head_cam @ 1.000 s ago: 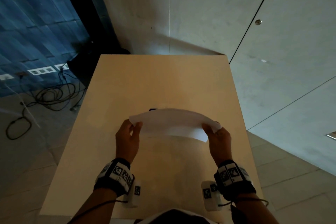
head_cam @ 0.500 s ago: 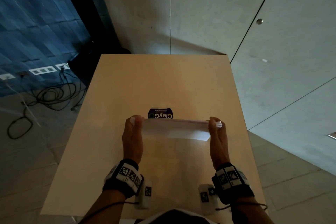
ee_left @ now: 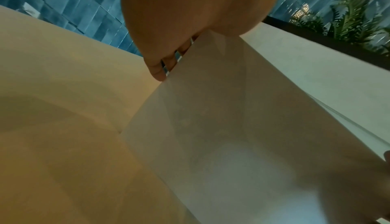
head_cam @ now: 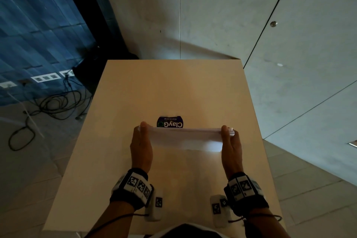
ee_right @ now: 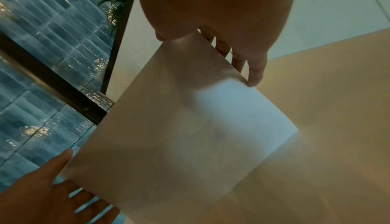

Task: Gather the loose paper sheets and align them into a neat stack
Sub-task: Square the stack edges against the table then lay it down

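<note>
A thin stack of white paper sheets (head_cam: 185,138) stands on its long lower edge on the beige table (head_cam: 173,87), leaning a little toward me. My left hand (head_cam: 143,131) holds its left end and my right hand (head_cam: 225,132) its right end. On each side the thumb is in front, the fingers are behind and the palm faces inward. The left wrist view has the sheets (ee_left: 232,127) running down from my left hand (ee_left: 168,64) to the tabletop. In the right wrist view the stack (ee_right: 179,136) is held by my right hand (ee_right: 242,57) at its far edge, with my left hand (ee_right: 52,186) at the opposite corner.
A dark blue "ClayGo" labelled item (head_cam: 170,124) sits on the table just behind the sheets. The table's far edge meets a grey wall (head_cam: 212,25). Cables (head_cam: 54,104) lie on the floor at the left, below a blue tiled wall.
The sheets were bowed upward between my hands; they now stand straight on their lower edge. My hands turned palms inward and moved slightly forward, and the ClayGo label came into sight.
</note>
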{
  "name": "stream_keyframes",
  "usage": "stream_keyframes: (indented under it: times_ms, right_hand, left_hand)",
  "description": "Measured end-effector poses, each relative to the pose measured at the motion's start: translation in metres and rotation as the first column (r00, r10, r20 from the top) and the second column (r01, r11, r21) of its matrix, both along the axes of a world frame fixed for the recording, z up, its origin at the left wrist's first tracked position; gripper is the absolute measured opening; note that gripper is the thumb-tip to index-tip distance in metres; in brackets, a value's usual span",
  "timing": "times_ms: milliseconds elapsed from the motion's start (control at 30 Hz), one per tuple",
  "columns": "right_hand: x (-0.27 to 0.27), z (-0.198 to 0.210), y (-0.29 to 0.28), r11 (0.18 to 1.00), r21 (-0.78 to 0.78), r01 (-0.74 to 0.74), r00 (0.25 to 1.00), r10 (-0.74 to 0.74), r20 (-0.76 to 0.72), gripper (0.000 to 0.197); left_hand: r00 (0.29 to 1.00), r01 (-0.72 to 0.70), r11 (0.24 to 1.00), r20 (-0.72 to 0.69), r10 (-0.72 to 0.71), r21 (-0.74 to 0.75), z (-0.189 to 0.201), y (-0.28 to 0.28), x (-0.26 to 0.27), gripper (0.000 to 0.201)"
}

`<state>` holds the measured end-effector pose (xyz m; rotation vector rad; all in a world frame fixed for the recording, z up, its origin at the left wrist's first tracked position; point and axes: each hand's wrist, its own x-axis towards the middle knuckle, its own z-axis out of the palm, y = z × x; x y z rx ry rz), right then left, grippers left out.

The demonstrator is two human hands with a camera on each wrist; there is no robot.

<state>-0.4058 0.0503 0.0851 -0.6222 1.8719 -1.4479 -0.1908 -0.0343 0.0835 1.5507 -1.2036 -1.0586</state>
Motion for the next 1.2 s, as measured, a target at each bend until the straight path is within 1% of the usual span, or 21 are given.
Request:
stream_keyframes:
  times_ms: [67, 133, 167, 200, 267, 300, 367, 467, 567, 633, 733, 766, 800, 833, 866, 900, 1000, 1066, 1100, 1133, 1200]
  right_hand:
    - [-0.001, 0.001, -0.001, 1.0, 0.017, 0.002, 1.0, -0.003, 0.009, 0.042]
    - [-0.003, 0.002, -0.002, 0.999, 0.034, 0.005, 1.0, -0.005, 0.015, 0.043]
    - [-0.004, 0.002, -0.002, 0.999, 0.04, 0.001, 1.0, -0.002, 0.018, 0.044]
    - [-0.005, 0.002, -0.003, 0.999, 0.045, -0.006, 1.0, 0.005, 0.02, 0.045]
    - [-0.005, 0.002, -0.004, 0.998, 0.052, -0.025, 0.999, 0.024, 0.022, 0.046]
    - [-0.006, 0.003, -0.004, 0.998, 0.054, -0.033, 0.999, 0.032, 0.025, 0.046]
    - [-0.008, 0.003, -0.005, 0.997, 0.059, -0.041, 0.999, 0.039, 0.029, 0.046]
    - [-0.016, 0.002, -0.003, 0.994, 0.08, -0.078, 0.996, 0.074, 0.05, 0.049]
    - [-0.027, 0.007, 0.0, 0.988, 0.112, -0.107, 0.987, 0.092, 0.132, 0.065]
    - [-0.034, 0.016, 0.001, 0.99, 0.126, -0.069, 0.997, 0.064, 0.039, 0.073]
    - [-0.038, 0.039, -0.001, 0.993, 0.099, -0.071, 0.98, 0.087, -0.177, 0.079]
    - [-0.037, 0.047, -0.002, 0.985, 0.132, -0.115, 0.945, 0.149, -0.292, 0.077]
    - [-0.035, 0.053, -0.003, 0.966, 0.208, -0.156, 0.866, 0.235, -0.441, 0.075]
    - [-0.032, 0.06, -0.004, 0.94, 0.284, -0.188, 0.76, 0.323, -0.564, 0.074]
    - [-0.028, 0.066, -0.005, 0.915, 0.335, -0.224, 0.674, 0.394, -0.625, 0.073]
    - [-0.024, 0.073, -0.007, 0.89, 0.36, -0.279, 0.637, 0.452, -0.624, 0.072]
    - [-0.014, 0.086, -0.009, 0.822, 0.366, -0.437, 0.646, 0.57, -0.508, 0.059]
    - [-0.013, 0.082, -0.01, 0.802, 0.376, -0.464, 0.624, 0.597, -0.504, 0.042]
    - [-0.014, 0.079, -0.009, 0.816, 0.349, -0.461, 0.647, 0.578, -0.498, 0.035]
    - [-0.016, 0.077, -0.008, 0.836, 0.303, -0.457, 0.685, 0.548, -0.48, 0.03]
    - [-0.019, 0.075, -0.005, 0.866, 0.221, -0.447, 0.751, 0.498, -0.434, 0.022]
  left_hand:
    - [0.997, 0.058, 0.998, -0.06, -0.058, -0.003, -0.003, 0.0, 0.004, 0.041]
    - [0.98, 0.138, 0.99, -0.14, -0.138, -0.01, -0.011, 0.002, 0.011, 0.03]
    - [0.969, 0.183, 0.983, -0.17, -0.181, -0.002, -0.014, 0.003, 0.015, 0.03]
    - [0.961, 0.226, 0.974, -0.171, -0.219, 0.019, -0.017, 0.004, 0.019, 0.037]
    - [0.961, 0.274, 0.96, -0.051, -0.271, 0.064, -0.022, 0.006, 0.027, 0.055]
    - [0.96, 0.275, 0.959, 0.034, -0.278, 0.066, -0.022, 0.006, 0.03, 0.055]
    - [0.952, 0.257, 0.966, 0.162, -0.258, 0.03, -0.017, 0.007, 0.033, 0.044]
    - [0.929, 0.292, 0.956, 0.236, -0.284, -0.001, -0.005, 0.001, 0.034, 0.026]
    - [0.884, 0.374, 0.927, 0.309, -0.35, -0.021, 0.011, -0.009, 0.034, 0.032]
    - [0.837, 0.428, 0.904, 0.385, -0.388, -0.02, 0.024, -0.015, 0.03, 0.037]
    - [0.757, 0.537, 0.842, 0.468, -0.457, -0.046, 0.05, -0.023, 0.017, 0.027]
    - [0.727, 0.575, 0.816, 0.493, -0.478, -0.056, 0.06, -0.026, 0.012, 0.026]
    - [0.698, 0.611, 0.789, 0.513, -0.5, -0.064, 0.069, -0.028, 0.007, 0.023]
    - [0.668, 0.647, 0.759, 0.534, -0.519, -0.073, 0.076, -0.03, 0.002, 0.018]
    - [0.629, 0.688, 0.721, 0.562, -0.537, -0.081, 0.084, -0.031, -0.003, 0.01]
    - [0.593, 0.723, 0.686, 0.585, -0.554, -0.083, 0.091, -0.033, -0.009, 0.006]
    - [0.516, 0.796, 0.597, 0.625, -0.586, -0.098, 0.11, -0.035, -0.027, 0.016]
    - [0.477, 0.828, 0.551, 0.651, -0.591, -0.107, 0.12, -0.034, -0.038, 0.019]
    - [0.468, 0.836, 0.538, 0.654, -0.595, -0.109, 0.124, -0.033, -0.042, 0.019]
    - [0.473, 0.832, 0.546, 0.644, -0.601, -0.102, 0.128, -0.031, -0.045, 0.02]
    - [0.53, 0.783, 0.618, 0.598, -0.601, -0.071, 0.132, -0.031, -0.046, 0.024]
